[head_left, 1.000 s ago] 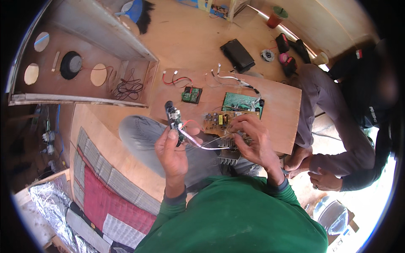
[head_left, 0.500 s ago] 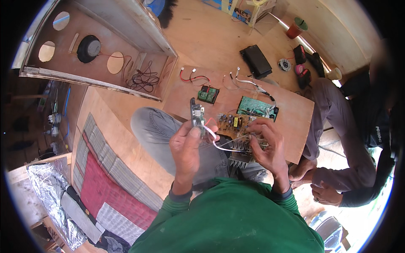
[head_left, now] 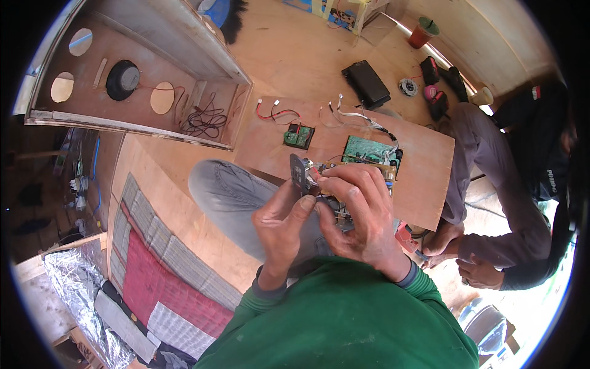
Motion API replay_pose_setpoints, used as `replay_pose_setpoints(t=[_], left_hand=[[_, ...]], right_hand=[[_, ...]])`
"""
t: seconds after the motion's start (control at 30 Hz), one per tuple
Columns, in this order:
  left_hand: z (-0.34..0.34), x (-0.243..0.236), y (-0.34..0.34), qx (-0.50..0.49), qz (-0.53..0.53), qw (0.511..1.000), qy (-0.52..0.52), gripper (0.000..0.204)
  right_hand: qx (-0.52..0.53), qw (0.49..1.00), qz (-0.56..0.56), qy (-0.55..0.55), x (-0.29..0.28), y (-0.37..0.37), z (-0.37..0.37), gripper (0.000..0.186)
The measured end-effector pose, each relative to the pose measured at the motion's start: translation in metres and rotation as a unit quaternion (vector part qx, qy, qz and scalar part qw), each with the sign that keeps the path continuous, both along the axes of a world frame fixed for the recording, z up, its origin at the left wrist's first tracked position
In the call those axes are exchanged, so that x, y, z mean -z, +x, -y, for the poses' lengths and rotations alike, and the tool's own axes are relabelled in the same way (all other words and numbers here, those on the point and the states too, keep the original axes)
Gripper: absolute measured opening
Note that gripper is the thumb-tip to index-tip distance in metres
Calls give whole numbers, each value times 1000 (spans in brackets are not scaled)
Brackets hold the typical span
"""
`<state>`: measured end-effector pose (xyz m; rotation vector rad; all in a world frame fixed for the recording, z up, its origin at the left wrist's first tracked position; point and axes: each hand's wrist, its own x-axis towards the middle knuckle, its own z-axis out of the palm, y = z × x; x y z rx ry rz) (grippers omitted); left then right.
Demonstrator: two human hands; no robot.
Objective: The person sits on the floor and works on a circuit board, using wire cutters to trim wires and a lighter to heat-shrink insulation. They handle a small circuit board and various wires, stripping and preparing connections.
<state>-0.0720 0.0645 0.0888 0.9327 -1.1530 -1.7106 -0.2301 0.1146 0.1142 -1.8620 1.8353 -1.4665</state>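
My left hand (head_left: 278, 220) grips a small circuit module with a black face plate (head_left: 298, 174), tilted up on edge between thumb and fingers. My right hand (head_left: 364, 215) is closed in against the module's component side, near a bit of red at its fingertips; whatever they pinch is hidden. Behind the right hand, a larger amber circuit board (head_left: 387, 167) is mostly covered. Farther off, a green circuit board (head_left: 364, 149) with white and black cables and a small green board (head_left: 298, 136) with red and black leads lie on a plywood sheet (head_left: 424, 181).
An open wooden speaker box (head_left: 138, 129) with round cutouts stands at the far left. A black case (head_left: 367, 84), a wire spool (head_left: 408, 87) and a red cup (head_left: 422, 32) are at the back right. Another person's hand (head_left: 478, 272) rests at the right.
My right hand has moved left from the amber board to the module, its fingers now pressed against it. The left hand has turned the module and brought it slightly right.
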Motion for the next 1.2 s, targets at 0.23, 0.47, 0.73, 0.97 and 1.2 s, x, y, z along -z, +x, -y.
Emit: replay_pose_setpoints(t=[0.23,0.47,0.73,0.97,1.2], left_hand=[[-4,-1,6,1,1,1000,-25,43],[-5,6,5,18,-5,1000,-25,46],[0,29,6,-4,11,985,-172,47],[-1,13,8,-57,211,914,-341,45],[2,17,8,-67,155,905,-392,38]], right_hand=[[-6,994,110,22,7,4,-5,34],[13,989,148,13,6,6,-3,27],[24,991,129,24,-9,8,-5,23],[3,998,69,-3,-5,5,-5,26],[26,991,131,13,-6,14,-11,29]])
